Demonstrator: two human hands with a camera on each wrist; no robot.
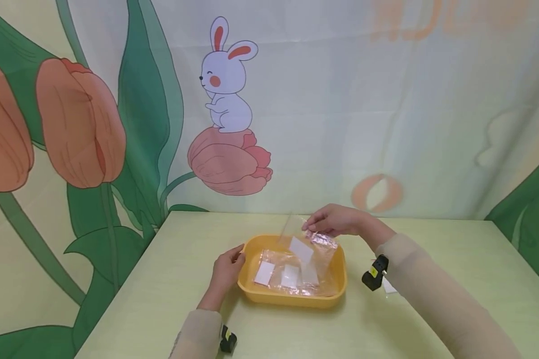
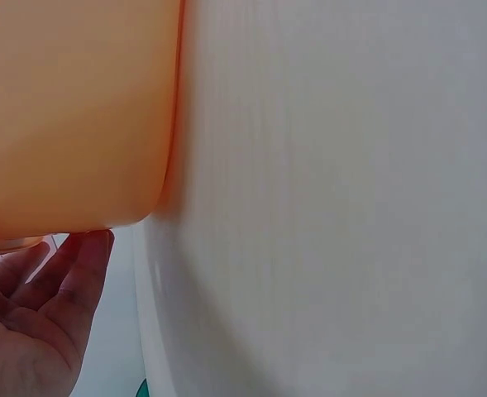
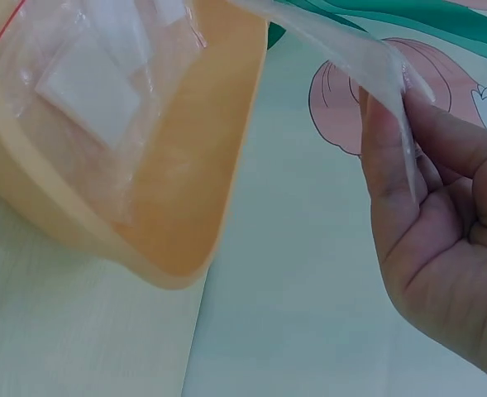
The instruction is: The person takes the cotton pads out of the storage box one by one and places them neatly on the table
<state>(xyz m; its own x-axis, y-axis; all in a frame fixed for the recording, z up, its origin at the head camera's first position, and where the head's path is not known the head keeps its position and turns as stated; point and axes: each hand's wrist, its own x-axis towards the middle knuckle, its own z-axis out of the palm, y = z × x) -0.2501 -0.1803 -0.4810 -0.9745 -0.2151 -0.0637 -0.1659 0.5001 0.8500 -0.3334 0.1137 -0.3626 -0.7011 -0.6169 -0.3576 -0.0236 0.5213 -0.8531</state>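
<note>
From my end of the feed, R hand (image 1: 330,222) had a clear bag (image 1: 322,253) pinched btwn thumb & fingers, no gap left there. That bag hung over the tub (image 1: 292,301), above its right half, lower part overlapping the other bags (image 1: 276,275) lying inside. I made out white pieces (image 1: 290,275) in those, plus thin red lines along some edges.

L hand (image 1: 226,269) was at the tub's left end, loosely spread, fingertips touching the outer wall; its wrist cam showed the fingers slightly bent. Couldn't tell if the thumb went over the rim.

Tub was yellow-orange, w/ rounded corners, flat on the pale table (image 1: 197,239) nr its far edge. I had a white item (image 1: 390,285) on the table too, right of the tub, partly hidden by the R sleeve (image 1: 435,294). Bkgd was a cloth (image 1: 319,99) w/ a rabbit (image 1: 228,94) & big tulips (image 1: 78,124).
</note>
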